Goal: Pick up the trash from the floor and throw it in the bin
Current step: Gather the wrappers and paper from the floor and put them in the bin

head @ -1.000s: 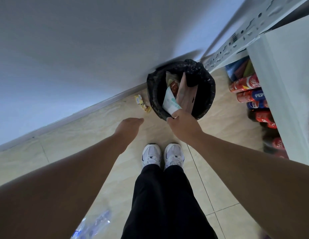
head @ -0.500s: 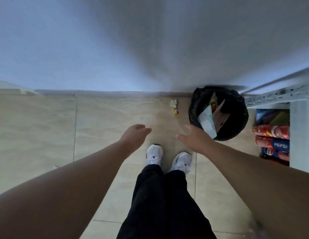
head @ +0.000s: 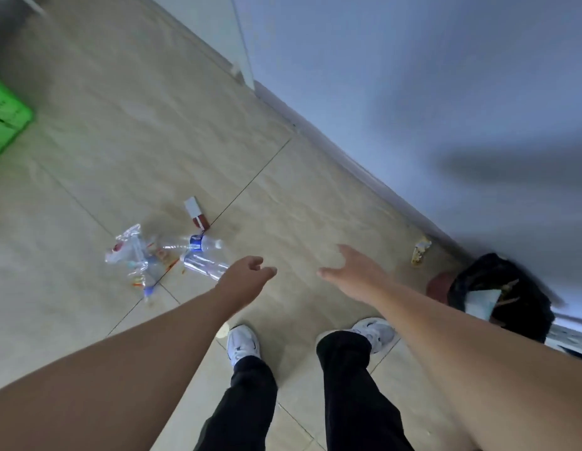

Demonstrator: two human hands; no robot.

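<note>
green crate (head: 6, 122) cut by left edge, bin (head: 523, 297) blurred

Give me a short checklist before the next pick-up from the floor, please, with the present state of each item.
1. Left hand empty: ok, loosely curled, holding nothing.
2. Right hand empty: ok, open, fingers spread.
3. Trash still on floor: ok, a bottle, a clear wrapper, a small box and a yellow wrapper by the wall.
4. Bin has room: cannot tell, paper already shows at its top.
5. Path to the bottle clear: ok, bare tiles lie between the shoes and it.
</note>
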